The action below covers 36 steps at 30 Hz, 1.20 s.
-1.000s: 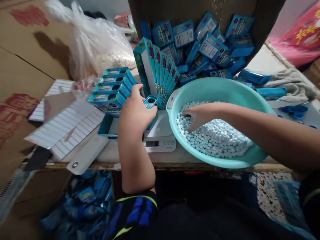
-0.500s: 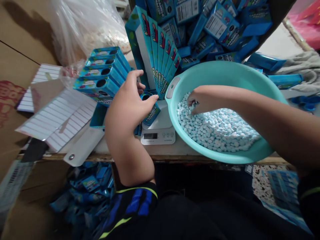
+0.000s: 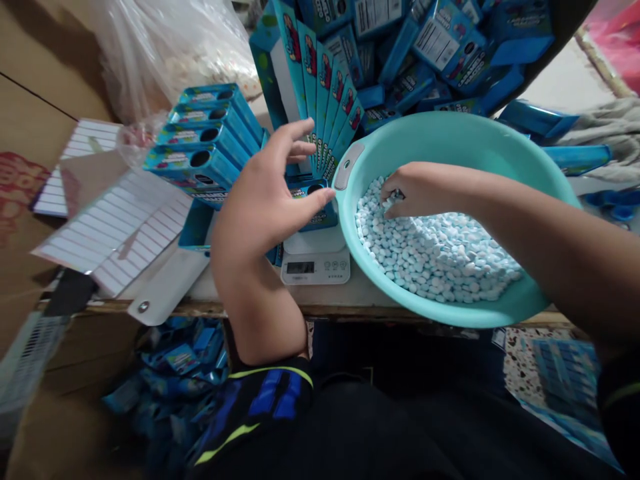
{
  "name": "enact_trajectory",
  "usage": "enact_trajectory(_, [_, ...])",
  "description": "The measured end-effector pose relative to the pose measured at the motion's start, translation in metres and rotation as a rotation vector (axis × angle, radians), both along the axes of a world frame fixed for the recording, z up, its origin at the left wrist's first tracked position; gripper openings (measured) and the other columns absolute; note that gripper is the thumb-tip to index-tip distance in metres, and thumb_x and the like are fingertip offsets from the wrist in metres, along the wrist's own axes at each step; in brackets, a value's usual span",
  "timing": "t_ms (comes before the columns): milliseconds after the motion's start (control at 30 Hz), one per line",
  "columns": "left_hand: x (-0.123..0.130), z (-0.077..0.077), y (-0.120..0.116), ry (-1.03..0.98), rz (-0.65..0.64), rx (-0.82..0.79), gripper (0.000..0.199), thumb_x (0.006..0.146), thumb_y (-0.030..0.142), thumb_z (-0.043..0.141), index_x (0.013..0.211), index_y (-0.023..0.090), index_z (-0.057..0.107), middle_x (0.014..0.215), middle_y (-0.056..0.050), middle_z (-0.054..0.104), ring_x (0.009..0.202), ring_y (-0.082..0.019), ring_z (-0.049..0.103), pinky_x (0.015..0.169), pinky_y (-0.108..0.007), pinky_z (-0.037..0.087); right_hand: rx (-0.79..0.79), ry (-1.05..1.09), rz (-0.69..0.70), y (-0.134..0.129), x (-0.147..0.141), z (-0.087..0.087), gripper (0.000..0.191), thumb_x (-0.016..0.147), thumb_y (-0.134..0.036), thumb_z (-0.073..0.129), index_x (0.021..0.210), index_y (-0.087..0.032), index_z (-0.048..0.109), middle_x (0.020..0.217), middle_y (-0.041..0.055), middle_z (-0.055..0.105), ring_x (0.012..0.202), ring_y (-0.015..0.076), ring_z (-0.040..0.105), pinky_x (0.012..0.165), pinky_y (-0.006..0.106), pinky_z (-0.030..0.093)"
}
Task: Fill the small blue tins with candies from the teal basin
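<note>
My left hand (image 3: 273, 183) hovers at a small blue candy box (image 3: 323, 219), its fingers spread and its thumb reaching across the box's top. The box is on a white digital scale (image 3: 317, 267) and is partly hidden by that hand. Inside a turquoise basin (image 3: 445, 317), my right hand (image 3: 413, 190) has its fingers curled down among small pale blue candies (image 3: 440, 260). Its fingertips are at the candies' surface, and what they pinch is mostly hidden.
Behind the scale, teal boxes (image 3: 325, 87) stand fanned out. Blue boxes (image 3: 200, 160) line up at left, beside striped sheets (image 3: 115, 227) and a white-handled tool (image 3: 167, 287). A big pile of blue boxes (image 3: 440, 47) lies behind the basin; a plastic bag (image 3: 190, 60) is at the back.
My left hand has shifted right, with its fingers apart. The small box on the scale has turned and sits slightly farther right and back. My right hand has stayed among the candies.
</note>
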<state>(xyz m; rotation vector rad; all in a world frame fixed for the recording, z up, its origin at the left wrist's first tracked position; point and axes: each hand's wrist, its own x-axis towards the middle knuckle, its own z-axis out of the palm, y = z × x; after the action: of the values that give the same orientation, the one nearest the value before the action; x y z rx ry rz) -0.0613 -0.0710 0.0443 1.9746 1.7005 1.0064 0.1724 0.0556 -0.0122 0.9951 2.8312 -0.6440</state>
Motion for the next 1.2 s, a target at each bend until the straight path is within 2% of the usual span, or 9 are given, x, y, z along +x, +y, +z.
enact_trajectory(67, [0.000, 0.002, -0.002, -0.008, 0.034, 0.163, 0.058, 0.083, 0.024, 0.076, 0.137, 0.023, 0.056, 0.123, -0.002, 0.068, 0.117, -0.023, 0.064, 0.108, -0.040, 0.050, -0.004, 0.042, 0.010, 0.003, 0.002, -0.003, 0.034, 0.078, -0.041, 0.079, 0.107, -0.022, 0.080, 0.087, 0.0088, 0.073, 0.089, 0.0292, 0.066, 0.075, 0.040, 0.048])
enact_trajectory(167, [0.002, 0.005, -0.004, 0.098, 0.188, 0.373, 0.032, 0.097, 0.025, 0.059, 0.128, 0.020, 0.062, 0.117, -0.002, 0.070, 0.111, -0.017, 0.066, 0.103, -0.033, 0.052, -0.010, 0.050, -0.012, 0.004, 0.001, 0.002, 0.033, 0.078, -0.041, 0.079, 0.105, -0.022, 0.080, 0.091, 0.0103, 0.073, 0.092, 0.0308, 0.066, 0.076, 0.040, 0.047])
enact_trajectory(300, [0.002, 0.005, -0.004, 0.289, 0.303, 0.530, 0.028, 0.102, 0.025, 0.049, 0.120, 0.015, 0.068, 0.112, -0.002, 0.070, 0.109, -0.016, 0.065, 0.099, -0.032, 0.053, -0.022, 0.121, -0.016, 0.005, -0.001, 0.011, 0.034, 0.077, -0.044, 0.079, 0.102, -0.021, 0.080, 0.089, 0.0107, 0.073, 0.091, 0.0313, 0.066, 0.074, 0.041, 0.047])
enact_trajectory(600, [-0.003, 0.004, -0.008, 0.320, 0.272, 0.601, 0.028, 0.101, 0.023, 0.048, 0.120, 0.018, 0.068, 0.112, -0.001, 0.069, 0.107, -0.017, 0.065, 0.098, -0.036, 0.053, -0.015, 0.117, -0.059, 0.005, 0.000, 0.009, 0.033, 0.081, -0.041, 0.076, 0.108, -0.022, 0.079, 0.094, 0.0119, 0.073, 0.095, 0.0337, 0.065, 0.078, 0.044, 0.047])
enact_trajectory(800, [-0.001, 0.006, -0.010, 0.327, 0.260, 0.583, 0.030, 0.103, 0.028, 0.047, 0.120, 0.015, 0.068, 0.109, -0.002, 0.066, 0.110, -0.020, 0.062, 0.100, -0.038, 0.049, 0.032, 0.016, -0.061, -0.004, -0.005, 0.025, 0.032, 0.086, -0.037, 0.069, 0.112, -0.021, 0.078, 0.102, 0.0121, 0.074, 0.090, 0.0314, 0.066, 0.076, 0.042, 0.049])
enact_trajectory(900, [0.003, 0.010, -0.013, 0.378, 0.294, 0.508, 0.029, 0.100, 0.020, 0.047, 0.119, 0.015, 0.069, 0.110, -0.003, 0.068, 0.112, -0.019, 0.063, 0.102, -0.036, 0.049, 0.028, -0.029, -0.057, -0.007, -0.007, 0.030, 0.032, 0.088, -0.037, 0.066, 0.112, -0.020, 0.078, 0.105, 0.0116, 0.074, 0.091, 0.0312, 0.067, 0.077, 0.042, 0.051])
enact_trajectory(967, [0.003, 0.010, -0.014, 0.373, 0.271, 0.355, 0.034, 0.095, 0.018, 0.053, 0.128, 0.017, 0.064, 0.124, -0.005, 0.065, 0.119, -0.020, 0.060, 0.106, -0.036, 0.048, 0.005, -0.049, -0.046, -0.007, -0.008, 0.028, 0.037, 0.089, -0.041, 0.065, 0.120, -0.022, 0.074, 0.112, 0.0112, 0.073, 0.097, 0.0327, 0.068, 0.081, 0.044, 0.053])
enact_trajectory(1100, [-0.002, 0.005, -0.013, 0.427, 0.128, -0.184, 0.070, 0.080, 0.021, 0.070, 0.147, 0.022, 0.047, 0.147, -0.009, 0.053, 0.136, -0.029, 0.050, 0.116, -0.045, 0.042, -0.085, -0.120, -0.008, -0.008, -0.011, 0.015, 0.071, 0.086, -0.063, 0.063, 0.148, -0.028, 0.052, 0.142, 0.0109, 0.060, 0.116, 0.0376, 0.064, 0.089, 0.048, 0.055])
enact_trajectory(1200, [-0.005, 0.001, -0.010, 0.423, 0.166, -0.312, 0.071, 0.077, 0.014, 0.068, 0.145, 0.025, 0.050, 0.136, -0.008, 0.063, 0.121, -0.030, 0.061, 0.108, -0.047, 0.048, -0.112, -0.242, 0.050, -0.016, -0.013, 0.008, 0.097, 0.076, -0.074, 0.068, 0.157, -0.029, 0.039, 0.158, 0.0127, 0.044, 0.126, 0.0439, 0.057, 0.091, 0.052, 0.056])
